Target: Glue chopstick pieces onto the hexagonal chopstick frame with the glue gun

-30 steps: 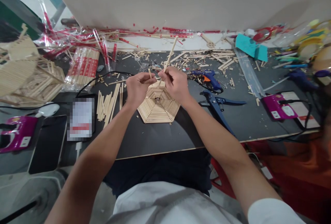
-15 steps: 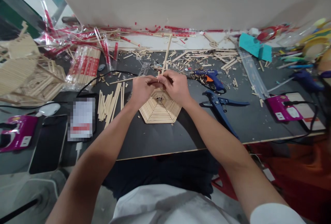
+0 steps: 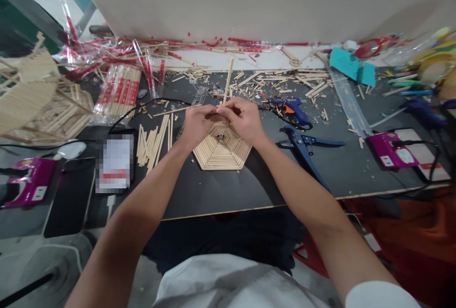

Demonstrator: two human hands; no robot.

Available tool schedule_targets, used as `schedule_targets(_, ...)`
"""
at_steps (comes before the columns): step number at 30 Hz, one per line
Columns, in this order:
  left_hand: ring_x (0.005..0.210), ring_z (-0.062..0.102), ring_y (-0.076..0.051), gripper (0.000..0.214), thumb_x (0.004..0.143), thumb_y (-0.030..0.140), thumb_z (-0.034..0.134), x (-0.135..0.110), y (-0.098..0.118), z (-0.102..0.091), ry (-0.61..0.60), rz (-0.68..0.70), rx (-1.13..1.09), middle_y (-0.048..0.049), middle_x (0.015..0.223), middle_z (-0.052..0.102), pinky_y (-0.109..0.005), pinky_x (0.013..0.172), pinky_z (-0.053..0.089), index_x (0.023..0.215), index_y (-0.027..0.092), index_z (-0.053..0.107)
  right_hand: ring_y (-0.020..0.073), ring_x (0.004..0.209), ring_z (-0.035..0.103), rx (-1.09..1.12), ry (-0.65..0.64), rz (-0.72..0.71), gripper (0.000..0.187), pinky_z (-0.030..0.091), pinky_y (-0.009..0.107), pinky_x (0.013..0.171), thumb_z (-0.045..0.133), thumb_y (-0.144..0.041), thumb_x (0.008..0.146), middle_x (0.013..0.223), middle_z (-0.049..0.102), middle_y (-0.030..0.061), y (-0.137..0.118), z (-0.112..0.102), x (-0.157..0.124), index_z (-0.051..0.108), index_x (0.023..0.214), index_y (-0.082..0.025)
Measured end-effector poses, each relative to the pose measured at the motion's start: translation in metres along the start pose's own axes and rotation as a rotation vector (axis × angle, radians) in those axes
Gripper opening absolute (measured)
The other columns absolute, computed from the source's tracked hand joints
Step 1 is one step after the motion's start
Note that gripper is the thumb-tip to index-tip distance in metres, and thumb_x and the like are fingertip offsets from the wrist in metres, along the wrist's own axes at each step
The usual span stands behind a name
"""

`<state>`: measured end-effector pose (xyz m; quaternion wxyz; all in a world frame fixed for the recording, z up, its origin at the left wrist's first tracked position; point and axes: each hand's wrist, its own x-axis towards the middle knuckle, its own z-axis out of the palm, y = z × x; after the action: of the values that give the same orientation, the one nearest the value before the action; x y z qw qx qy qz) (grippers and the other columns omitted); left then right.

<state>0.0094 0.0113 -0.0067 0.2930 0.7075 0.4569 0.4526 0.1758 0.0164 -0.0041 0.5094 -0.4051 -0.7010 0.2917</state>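
On the dark tabletop, a hexagonal panel [image 3: 223, 160] of nested wooden sticks lies under my hands, with a small hole at its middle. My right hand [image 3: 244, 116] is closed in a pinch round the lower end of a wooden stick [image 3: 228, 80], which points away from me. My left hand [image 3: 199, 123] meets it at the panel's far edge, thumb and fingers pressed together. What the left fingertips pinch is hidden. Both hands cover the panel's far side.
Loose sticks [image 3: 153, 144], a phone [image 3: 116, 163] and wrapped stick bundles [image 3: 118, 90] lie left, near stick-built structures [image 3: 32, 94]. To the right are a blue glue gun [image 3: 294, 109], a blue cutter [image 3: 302, 144] and a purple power adapter [image 3: 392, 150]. Cut stick scraps [image 3: 270, 78] litter the back.
The stick in my right hand has tilted slightly and its far tip sits a little lower in view. My hands stay together at the panel's far edge. The whole view has shifted slightly.
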Motion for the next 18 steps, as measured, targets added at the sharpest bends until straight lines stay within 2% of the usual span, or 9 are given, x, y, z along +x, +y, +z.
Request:
schedule_targets(4, 0.074, 0.072, -0.017, 0.021, 0.088, 0.031, 0.068, 0.0012, -0.0006, -0.0012, -0.038, 0.000, 0.010, -0.0040, 0.077, 0.078, -0.028, 0.070, 0.055, 0.073, 0.020, 0.079, 0.0114, 0.057, 0.052, 0.064, -0.014, 0.056, 0.047, 0.040, 0.028, 0.058, 0.065, -0.065, 0.089, 0.061, 0.061, -0.0026, -0.0001, 0.0009, -0.0007, 0.070, 0.075, -0.021)
schedule_targets(8, 0.075, 0.072, -0.017, 0.019, 0.089, 0.025, 0.066, 0.0016, -0.0010, -0.0043, -0.072, 0.053, 0.038, -0.0042, 0.079, 0.079, -0.028, 0.072, 0.054, 0.076, 0.021, 0.080, 0.0107, 0.053, 0.053, 0.095, -0.020, 0.053, 0.045, 0.042, 0.027, 0.056, 0.069, -0.064, 0.087, 0.057, 0.061, -0.0039, 0.0028, -0.0002, -0.0012, 0.071, 0.076, -0.021)
schedule_targets(14, 0.069, 0.068, -0.015, 0.024, 0.091, 0.032, 0.066, 0.0001, -0.0008, -0.0038, -0.061, 0.016, 0.007, -0.0037, 0.073, 0.076, -0.028, 0.066, 0.051, 0.074, 0.019, 0.078, 0.0112, 0.055, 0.057, 0.097, -0.022, 0.017, 0.039, 0.045, 0.027, 0.057, 0.072, -0.059, 0.087, 0.065, 0.068, -0.0018, 0.0033, -0.0012, -0.0011, 0.076, 0.079, -0.021)
schedule_targets(18, 0.074, 0.070, -0.016, 0.024, 0.090, 0.034, 0.066, 0.0006, -0.0036, -0.0010, -0.067, -0.014, -0.070, -0.0054, 0.077, 0.077, -0.028, 0.068, 0.053, 0.076, 0.018, 0.078, 0.0109, 0.053, 0.056, 0.118, -0.003, 0.049, 0.035, 0.044, 0.027, 0.056, 0.074, -0.056, 0.085, 0.062, 0.067, -0.0025, 0.0016, -0.0004, -0.0008, 0.076, 0.078, -0.021)
